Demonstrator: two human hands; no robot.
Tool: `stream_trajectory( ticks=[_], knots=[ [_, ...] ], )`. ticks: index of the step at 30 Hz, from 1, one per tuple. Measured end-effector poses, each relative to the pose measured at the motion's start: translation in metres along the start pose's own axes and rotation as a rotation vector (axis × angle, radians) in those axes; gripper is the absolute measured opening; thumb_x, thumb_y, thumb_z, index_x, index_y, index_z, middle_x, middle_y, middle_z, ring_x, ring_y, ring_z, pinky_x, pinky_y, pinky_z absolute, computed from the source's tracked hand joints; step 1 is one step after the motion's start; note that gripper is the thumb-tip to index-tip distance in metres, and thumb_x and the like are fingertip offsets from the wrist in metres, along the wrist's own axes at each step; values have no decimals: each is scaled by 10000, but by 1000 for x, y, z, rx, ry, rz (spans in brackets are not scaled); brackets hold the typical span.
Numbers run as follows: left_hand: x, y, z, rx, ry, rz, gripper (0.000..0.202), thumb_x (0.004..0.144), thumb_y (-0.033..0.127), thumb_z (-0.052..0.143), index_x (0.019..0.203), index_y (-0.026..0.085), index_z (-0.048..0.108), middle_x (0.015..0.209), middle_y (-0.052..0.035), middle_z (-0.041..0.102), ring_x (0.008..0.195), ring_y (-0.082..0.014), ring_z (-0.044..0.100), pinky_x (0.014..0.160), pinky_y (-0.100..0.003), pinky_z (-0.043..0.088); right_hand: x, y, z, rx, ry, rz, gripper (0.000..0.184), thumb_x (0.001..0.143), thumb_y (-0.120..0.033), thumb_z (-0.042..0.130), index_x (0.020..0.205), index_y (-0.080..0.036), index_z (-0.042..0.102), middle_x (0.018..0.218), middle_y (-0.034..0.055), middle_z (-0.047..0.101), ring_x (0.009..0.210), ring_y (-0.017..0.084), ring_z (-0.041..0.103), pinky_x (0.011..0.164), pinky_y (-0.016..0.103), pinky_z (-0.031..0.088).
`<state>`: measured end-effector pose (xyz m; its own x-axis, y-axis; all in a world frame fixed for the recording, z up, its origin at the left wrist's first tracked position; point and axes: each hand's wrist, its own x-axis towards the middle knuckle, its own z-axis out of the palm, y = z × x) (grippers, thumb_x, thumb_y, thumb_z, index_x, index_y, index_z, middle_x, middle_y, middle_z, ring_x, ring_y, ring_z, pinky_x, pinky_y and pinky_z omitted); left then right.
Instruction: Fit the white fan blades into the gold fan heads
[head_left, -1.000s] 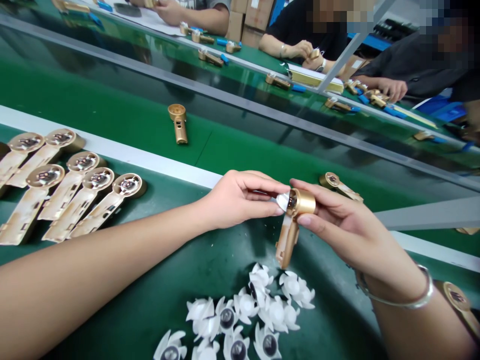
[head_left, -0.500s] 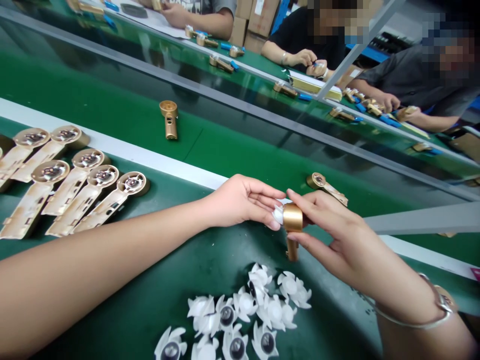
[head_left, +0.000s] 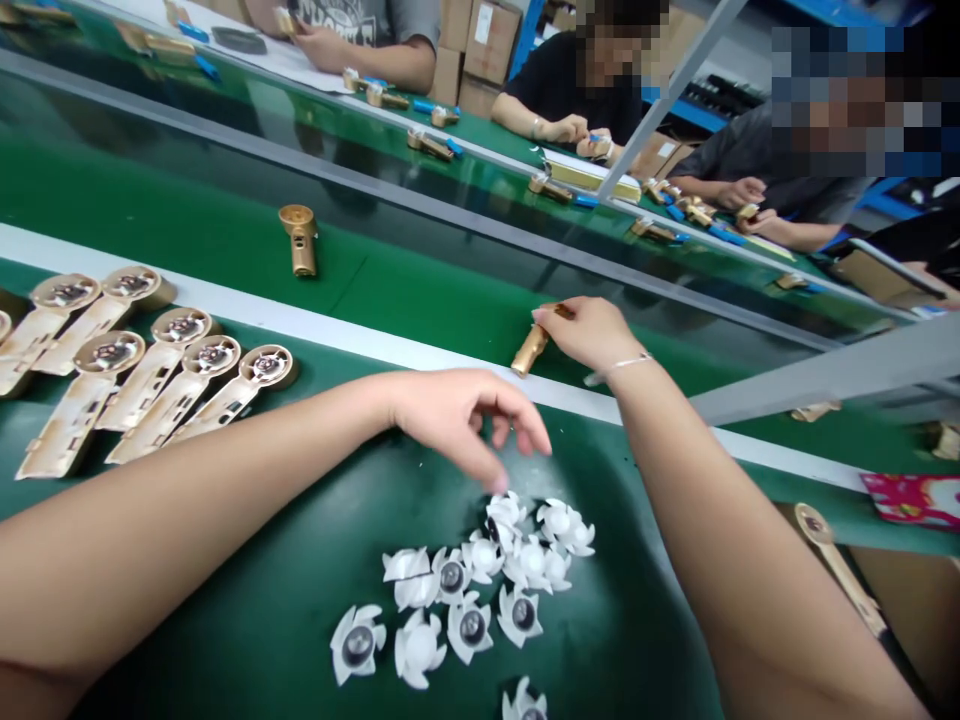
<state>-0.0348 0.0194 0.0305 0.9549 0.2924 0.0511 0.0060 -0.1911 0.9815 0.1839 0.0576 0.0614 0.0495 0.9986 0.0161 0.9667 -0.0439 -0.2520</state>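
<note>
My right hand (head_left: 592, 332) reaches out over the green conveyor belt (head_left: 420, 290) and grips a gold fan housing (head_left: 529, 350) by its round head, the handle pointing down-left over the belt's white edge. My left hand (head_left: 461, 415) hovers with loosely spread fingers, holding nothing, just above a pile of several white fan impellers (head_left: 480, 590) on the green mat.
Several gold housings with motors (head_left: 142, 370) lie in a row at the left. Another gold housing (head_left: 298, 238) rides the belt. Across the belt, other people work at gold parts and blue pieces (head_left: 585, 140). A grey bar (head_left: 825, 375) crosses at the right.
Both hands were pressing a white impeller into the gold housing. Now the right hand has carried the housing out to the belt, and the left hand has let go and dropped toward the impellers.
</note>
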Motion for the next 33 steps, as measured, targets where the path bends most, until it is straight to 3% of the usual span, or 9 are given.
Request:
stream_trajectory(
  ticks=[2,4,9,14,20,23,27,29,33],
  knots=[
    [-2,7,7,137,-175,62,515,626,241,860,1127,251,740,1102,-44,687,900,-193,634,668,-248,486,1,1,-2,-10,45,-4,531,901,-555,535,1034,-67,696,876,164,714,879,283,675,823,399,521],
    [-1,9,15,208,-211,103,443,612,211,868,1042,270,782,1084,-34,693,918,-210,648,734,-266,509,-19,10,-9,-27,118,1,528,904,-543,533,1146,-91,657,976,171,711,930,296,667,847,401,510],
    [3,1,20,142,-174,73,184,667,199,842,836,253,795,988,-28,725,881,-197,674,742,-268,510,-109,72,-28,-33,83,-16,267,898,-458,540,912,-234,685,753,44,698,609,229,632,594,355,491],
    [6,-8,15,-261,27,-103,167,736,236,780,849,165,679,993,-84,750,811,-158,684,656,-233,507,-167,120,-11,-60,59,-203,185,936,-341,512,907,-213,641,867,79,672,766,245,649,714,384,532],
    [15,-8,19,-380,414,-295,230,788,209,739,985,135,647,929,-85,755,668,-97,683,621,-191,526,-169,113,9,-219,65,-290,253,980,-272,453,959,-168,683,958,104,676,864,238,656,809,362,527],
    [17,-7,22,-426,498,-320,393,831,214,712,1211,153,634,943,-82,755,687,-101,703,657,-199,543,-164,113,11,-365,30,-346,285,984,-249,424,920,-159,686,907,107,673,817,235,652,764,352,512],
    [18,-12,25,-576,536,-302,432,792,177,751,1212,128,661,993,-102,750,744,-110,715,735,-213,549,-156,114,14,-501,41,-394,295,970,-244,415,805,-150,639,820,120,631,725,247,612,689,371,482],
    [18,-16,25,-626,520,-297,520,714,94,789,1216,113,656,984,-110,754,770,-122,715,781,-232,545,-149,104,14,-425,40,-380,260,963,-243,418,811,-151,608,817,117,613,715,242,594,679,371,475],
    [19,-21,25,-657,490,-284,582,696,84,799,1254,105,635,863,-98,762,762,-131,711,771,-245,538,-131,52,8,64,27,-300,179,970,-249,435,845,-193,550,787,48,583,692,180,557,653,300,456]
  ],
)
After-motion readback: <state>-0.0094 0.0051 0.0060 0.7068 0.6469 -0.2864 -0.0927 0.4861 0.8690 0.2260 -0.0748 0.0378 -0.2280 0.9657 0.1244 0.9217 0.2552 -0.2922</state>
